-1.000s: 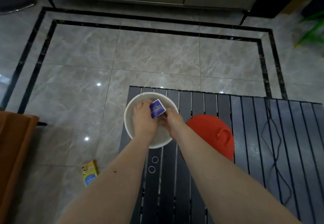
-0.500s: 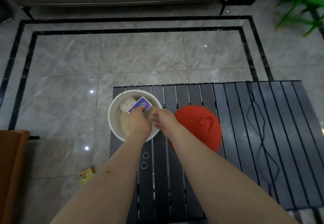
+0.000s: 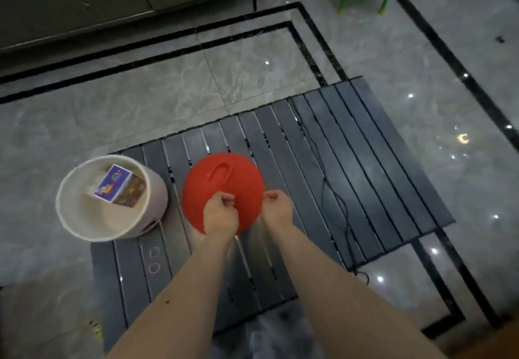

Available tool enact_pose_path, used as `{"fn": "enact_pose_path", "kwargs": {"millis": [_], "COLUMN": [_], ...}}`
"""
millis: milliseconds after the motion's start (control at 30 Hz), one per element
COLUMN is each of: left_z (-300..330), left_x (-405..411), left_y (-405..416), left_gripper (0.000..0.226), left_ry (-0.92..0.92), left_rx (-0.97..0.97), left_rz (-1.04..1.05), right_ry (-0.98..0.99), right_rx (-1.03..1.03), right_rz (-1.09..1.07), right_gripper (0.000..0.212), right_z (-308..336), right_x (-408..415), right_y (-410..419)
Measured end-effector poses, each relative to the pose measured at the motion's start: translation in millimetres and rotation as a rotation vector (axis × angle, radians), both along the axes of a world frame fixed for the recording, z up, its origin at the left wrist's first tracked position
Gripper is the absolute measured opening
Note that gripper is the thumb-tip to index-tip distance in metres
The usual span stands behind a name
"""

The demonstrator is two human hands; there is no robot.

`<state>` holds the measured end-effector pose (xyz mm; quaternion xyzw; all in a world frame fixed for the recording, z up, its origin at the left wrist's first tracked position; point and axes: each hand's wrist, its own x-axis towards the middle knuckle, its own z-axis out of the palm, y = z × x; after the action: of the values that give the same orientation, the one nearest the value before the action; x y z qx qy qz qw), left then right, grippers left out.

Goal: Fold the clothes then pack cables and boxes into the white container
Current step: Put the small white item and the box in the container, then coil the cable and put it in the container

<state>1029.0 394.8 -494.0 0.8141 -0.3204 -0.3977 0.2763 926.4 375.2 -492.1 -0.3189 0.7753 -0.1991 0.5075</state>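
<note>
A thin black cable (image 3: 334, 204) is seen trailing loosely across the dark slatted tabletop (image 3: 379, 167), right of a round red plastic lid (image 3: 224, 190); it is judged light and limp, best gathered into loops and taken at the bundle. A blue printed cardboard box (image 3: 119, 186), probably light and stiff, is leaned inside the round white container (image 3: 112, 198) at the table's left corner. The left hand (image 3: 220, 214) and right hand (image 3: 278, 208) are curled over the lid's near edge; whether anything is pinched cannot be told. Glossy grey marble floor (image 3: 168, 100) with black inlay lines surrounds the table.
</note>
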Motion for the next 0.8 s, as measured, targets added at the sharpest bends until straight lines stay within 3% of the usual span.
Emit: {"fn": "enact_pose_path", "kwargs": {"millis": [333, 667, 800], "left_z": [-62, -100, -106], "left_x": [-197, -270, -283], "left_y": [19, 7, 7], "left_gripper": [0.027, 0.039, 0.016], "left_ry": [0.142, 0.140, 0.083], "left_rx": [0.184, 0.306, 0.320], "left_rz": [-0.247, -0.423, -0.477], "right_ry": [0.176, 0.134, 0.122], "right_rx": [0.147, 0.234, 0.248], "right_rz": [-0.066, 0.113, 0.126], "right_gripper": [0.026, 0.023, 0.027], "right_z": [-36, -96, -106], "right_x": [-214, -263, -267], "right_y": [60, 77, 69]}}
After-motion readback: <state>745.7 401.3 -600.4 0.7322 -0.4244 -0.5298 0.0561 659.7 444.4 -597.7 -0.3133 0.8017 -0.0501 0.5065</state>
